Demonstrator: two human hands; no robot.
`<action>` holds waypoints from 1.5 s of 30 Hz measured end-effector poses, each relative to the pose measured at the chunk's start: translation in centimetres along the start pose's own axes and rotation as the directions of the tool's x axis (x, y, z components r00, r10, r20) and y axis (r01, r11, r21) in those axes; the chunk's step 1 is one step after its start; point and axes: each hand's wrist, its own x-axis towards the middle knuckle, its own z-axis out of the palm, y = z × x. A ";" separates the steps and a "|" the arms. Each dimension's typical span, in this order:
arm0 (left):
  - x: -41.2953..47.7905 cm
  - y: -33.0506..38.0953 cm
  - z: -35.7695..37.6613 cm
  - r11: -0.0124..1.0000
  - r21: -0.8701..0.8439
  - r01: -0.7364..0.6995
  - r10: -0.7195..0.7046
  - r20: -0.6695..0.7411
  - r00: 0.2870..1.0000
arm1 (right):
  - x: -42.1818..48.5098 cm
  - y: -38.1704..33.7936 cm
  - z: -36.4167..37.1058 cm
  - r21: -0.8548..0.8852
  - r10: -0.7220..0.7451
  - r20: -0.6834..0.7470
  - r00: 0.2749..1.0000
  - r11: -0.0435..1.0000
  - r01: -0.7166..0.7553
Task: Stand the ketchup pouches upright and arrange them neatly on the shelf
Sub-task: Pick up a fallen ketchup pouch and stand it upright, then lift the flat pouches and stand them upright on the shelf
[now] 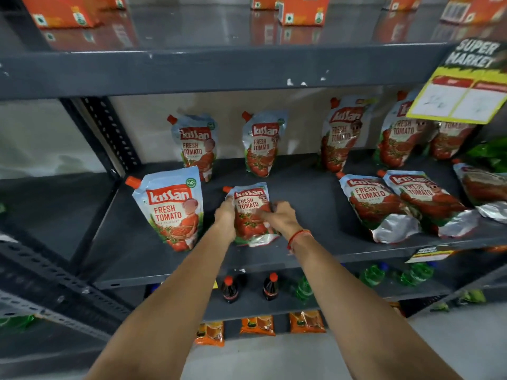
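Head view: left hand (226, 215) and right hand (279, 216) gripping reclined ketchup pouch (251, 212), upright pouch (171, 208) just left.

orange cartons (303, 9) top tier, yellow price sign (463, 89) rt, cola bottles (230, 289) + green bottles (373, 275) below, orange packets (258, 325) lowest

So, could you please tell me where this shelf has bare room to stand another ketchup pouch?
Bare shelf lies between the held pouch and the lying pouches, back to the upright rear pouch. Both hands, left and right, are on the held pouch. The right end is crowded.
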 end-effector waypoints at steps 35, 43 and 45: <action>-11.3 -7.4 12.4 0.447 0.393 -0.804 0.786 0.256 0.563 | -2.8 1.7 -18.4 -0.252 -0.346 -0.474 0.810 0.934 0.252; -8.1 -6.8 25.3 0.707 0.615 -0.349 0.342 0.134 0.930 | 0.4 6.8 -28.3 -0.469 -0.026 -0.305 0.952 0.874 -0.127; -7.9 -7.4 27.0 0.762 0.597 -0.252 0.252 0.086 0.964 | 1.0 6.5 -28.6 -0.456 -0.022 -0.261 0.965 0.884 -0.103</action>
